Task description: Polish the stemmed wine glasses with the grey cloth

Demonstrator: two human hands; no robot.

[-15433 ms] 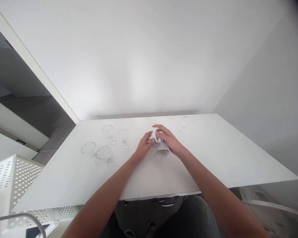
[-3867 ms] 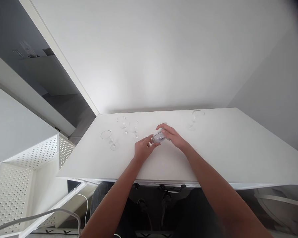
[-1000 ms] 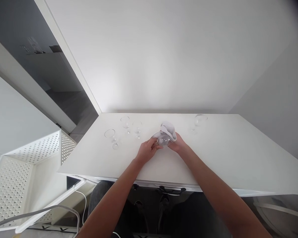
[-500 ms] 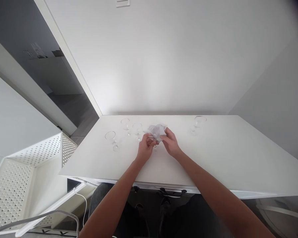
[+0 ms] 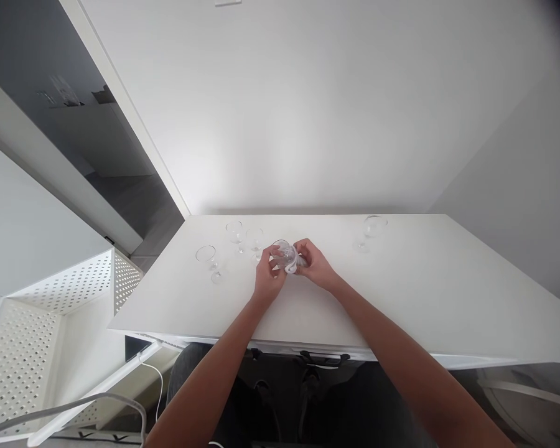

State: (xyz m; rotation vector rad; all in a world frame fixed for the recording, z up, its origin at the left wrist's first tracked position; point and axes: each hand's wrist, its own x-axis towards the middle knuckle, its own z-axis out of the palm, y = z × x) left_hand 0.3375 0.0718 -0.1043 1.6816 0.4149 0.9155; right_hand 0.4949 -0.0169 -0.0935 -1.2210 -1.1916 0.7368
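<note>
Over the middle of the table, my left hand (image 5: 268, 274) is closed around the bowl of a clear stemmed glass (image 5: 281, 249), its rim tipped up and to the left. My right hand (image 5: 315, 266) pinches a whitish cloth (image 5: 292, 266) against the lower part of that glass; the stem and foot are hidden by the cloth and fingers. Close by on the left, a second stemmed glass (image 5: 254, 238) stands upright, with another glass (image 5: 234, 233) beside it. Nearer the left edge is one more stemmed glass (image 5: 206, 254).
A further stemmed glass (image 5: 374, 226) stands at the back right of the white table (image 5: 401, 298). White perforated panels (image 5: 23, 348) and a grey cable (image 5: 98, 398) are at lower left. A wall rises behind the table; a doorway opens at upper left.
The cloth has shifted from over the glass bowl down to its lower part on the right. The bowl's rim now shows, and my left hand has moved up onto the bowl.
</note>
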